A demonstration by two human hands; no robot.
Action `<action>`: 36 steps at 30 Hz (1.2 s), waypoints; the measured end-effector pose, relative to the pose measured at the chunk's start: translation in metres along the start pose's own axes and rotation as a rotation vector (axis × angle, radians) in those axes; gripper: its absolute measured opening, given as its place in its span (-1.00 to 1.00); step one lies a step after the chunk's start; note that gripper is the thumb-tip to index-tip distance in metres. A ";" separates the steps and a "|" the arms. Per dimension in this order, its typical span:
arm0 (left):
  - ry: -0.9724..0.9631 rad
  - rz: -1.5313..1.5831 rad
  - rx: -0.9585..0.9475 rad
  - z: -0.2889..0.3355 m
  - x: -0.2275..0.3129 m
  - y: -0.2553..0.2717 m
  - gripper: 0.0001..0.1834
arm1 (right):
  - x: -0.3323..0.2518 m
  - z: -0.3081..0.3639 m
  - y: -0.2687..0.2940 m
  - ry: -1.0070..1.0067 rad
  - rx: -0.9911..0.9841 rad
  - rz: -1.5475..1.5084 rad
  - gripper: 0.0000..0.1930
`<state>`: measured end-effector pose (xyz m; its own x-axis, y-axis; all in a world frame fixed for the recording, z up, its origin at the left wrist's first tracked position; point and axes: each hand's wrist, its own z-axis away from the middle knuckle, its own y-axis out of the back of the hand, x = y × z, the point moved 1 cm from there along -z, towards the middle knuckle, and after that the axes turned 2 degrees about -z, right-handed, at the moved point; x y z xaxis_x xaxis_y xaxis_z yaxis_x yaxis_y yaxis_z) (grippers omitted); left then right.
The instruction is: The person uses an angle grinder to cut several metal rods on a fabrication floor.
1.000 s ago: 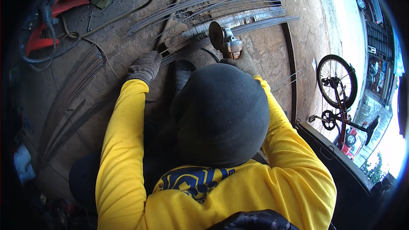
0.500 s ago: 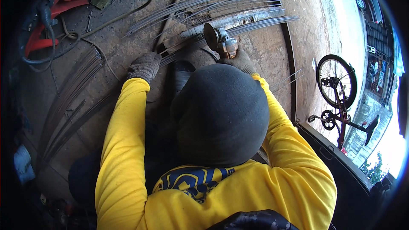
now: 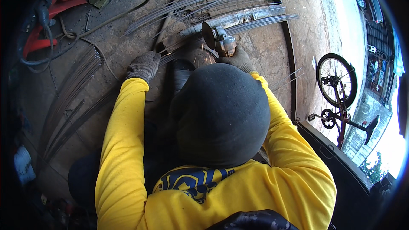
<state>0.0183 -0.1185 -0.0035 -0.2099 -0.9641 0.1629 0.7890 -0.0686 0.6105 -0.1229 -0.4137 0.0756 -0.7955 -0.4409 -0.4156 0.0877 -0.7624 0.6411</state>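
Note:
My right hand point(image 3: 241, 59), in a grey-brown knit glove, is wrapped round an angle grinder point(image 3: 228, 44); my head covering partly hides this hand. The grinder's disc point(image 3: 208, 35) is tilted over a bundle of thin metal rods point(image 3: 166, 58). Small orange sparks point(image 3: 200, 56) fly below the disc. To the left of them my left hand point(image 3: 143, 66), gloved too, is closed on the near ends of these rods. A dark sandal point(image 3: 183, 66) shows just below the rods. The exact cutting spot is partly hidden.
Several long rods point(image 3: 191, 4) lie across a flat metal bar point(image 3: 238, 18) ahead. More rods point(image 3: 70, 85) lie at the left. A cable point(image 3: 123, 15) crosses the floor near red-orange metal legs point(image 3: 64, 4). At the right stands a bicycle point(image 3: 338, 85) beyond a dark floor rail point(image 3: 289, 55).
Orange sparks now show below the disc, where none showed before. The grinder has shifted very slightly left and down; both hands keep their grip.

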 end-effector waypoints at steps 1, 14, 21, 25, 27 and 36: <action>-0.002 0.008 0.002 0.002 0.000 0.001 -0.34 | -0.003 0.002 0.001 0.002 -0.013 -0.022 -0.19; 0.008 0.022 0.012 0.000 -0.001 -0.004 -0.32 | 0.005 -0.021 0.003 0.073 -0.025 0.043 -0.04; -0.013 0.011 0.004 0.003 0.000 -0.002 -0.33 | 0.020 -0.013 -0.002 0.011 -0.040 0.112 0.03; -0.005 -0.001 0.009 0.002 0.001 -0.001 -0.35 | 0.025 -0.017 -0.003 0.021 -0.038 0.062 0.05; 0.006 0.001 0.004 0.002 0.003 0.000 -0.36 | 0.024 -0.019 -0.002 0.026 -0.023 0.063 0.04; -0.013 0.015 0.036 -0.001 -0.001 -0.005 -0.39 | 0.020 -0.029 0.000 0.055 -0.047 0.084 -0.01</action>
<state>0.0150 -0.1171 -0.0077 -0.2058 -0.9616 0.1816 0.7710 -0.0450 0.6352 -0.1211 -0.4363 0.0488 -0.7504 -0.5285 -0.3970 0.1816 -0.7423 0.6449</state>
